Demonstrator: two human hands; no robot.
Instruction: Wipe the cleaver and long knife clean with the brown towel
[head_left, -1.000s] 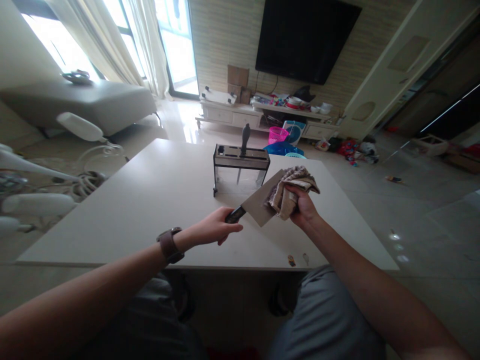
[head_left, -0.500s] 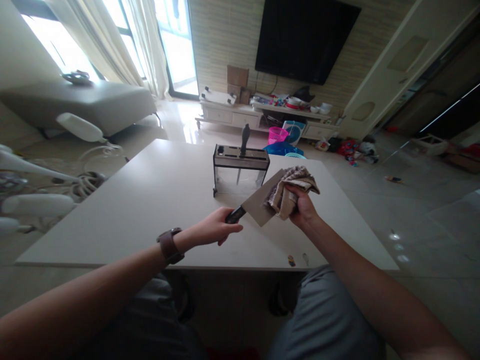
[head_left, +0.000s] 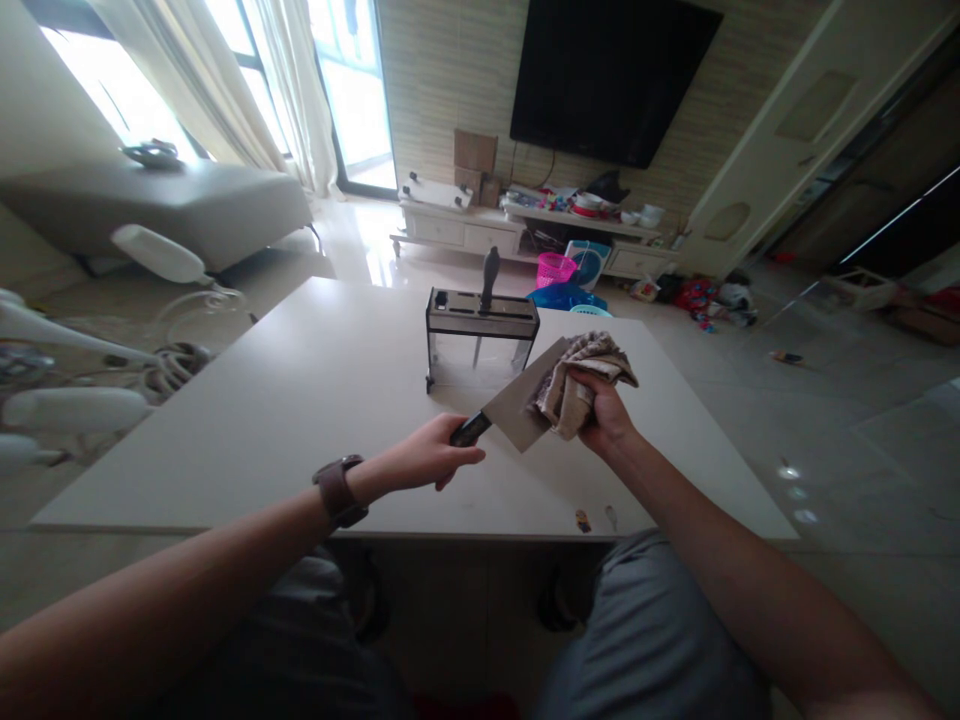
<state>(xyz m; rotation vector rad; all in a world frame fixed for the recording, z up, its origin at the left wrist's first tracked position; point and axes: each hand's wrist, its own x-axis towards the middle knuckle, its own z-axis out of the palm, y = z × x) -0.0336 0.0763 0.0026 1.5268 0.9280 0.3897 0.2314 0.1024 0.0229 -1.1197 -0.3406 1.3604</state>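
Observation:
My left hand [head_left: 437, 452] is closed around the black handle of a cleaver [head_left: 517, 412], whose broad grey blade points up and to the right above the table. A bunched brown and cream cloth [head_left: 574, 395] covers the far end of the blade. My right hand [head_left: 606, 412] grips this cloth, thumb on top, and presses it against the metal. Just beyond the blade stands a knife block [head_left: 484, 312] with clear sides, dark edges and one dark-handled knife [head_left: 490, 275] upright in its slot.
The white table [head_left: 247, 420] spreads out before me. Two small items, one a yellow and dark piece [head_left: 583, 521], lie by its near edge. White chairs [head_left: 82, 410] are on the left. A pink basket [head_left: 555, 270] and a low cabinet [head_left: 487, 238] stand beyond the table.

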